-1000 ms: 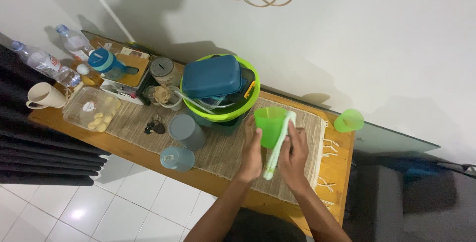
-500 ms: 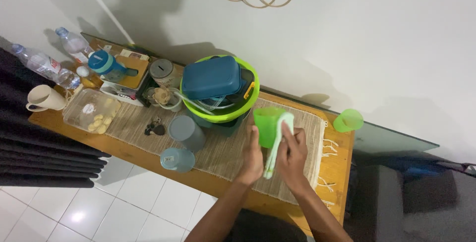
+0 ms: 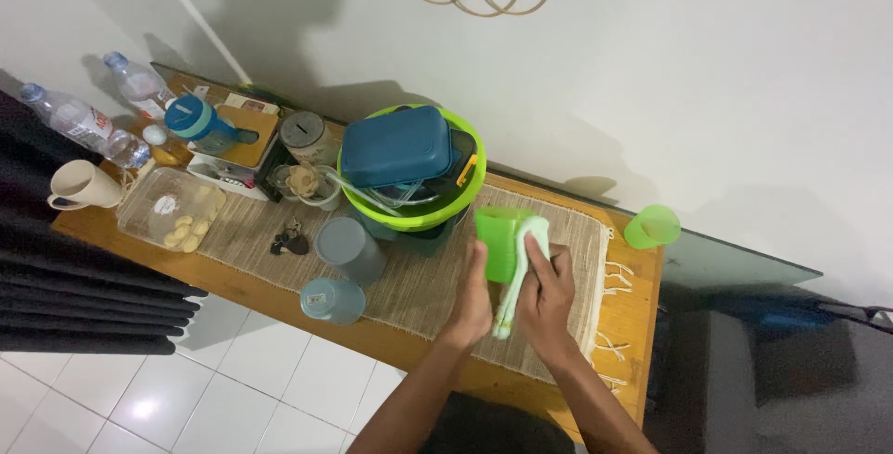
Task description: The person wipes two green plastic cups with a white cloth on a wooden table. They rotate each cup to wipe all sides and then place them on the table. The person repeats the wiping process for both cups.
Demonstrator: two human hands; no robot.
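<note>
Now the bright green plastic cup [image 3: 497,240] is gripped by the left hand [image 3: 475,298] above the woven mat [image 3: 423,277], while a pale green cloth [image 3: 519,263] is pressed against it at three o'clock by the closed right hand [image 3: 547,300].

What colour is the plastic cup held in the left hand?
Bright green: the translucent plastic cup, seen clearly in the head view, with a pale cloth against it.

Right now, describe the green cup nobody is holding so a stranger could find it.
On the long wooden table against the white wall, look past the fringed woven mat to the far right corner. The translucent green plastic cup stands alone there on bare wood; its twin is in hand.
</note>
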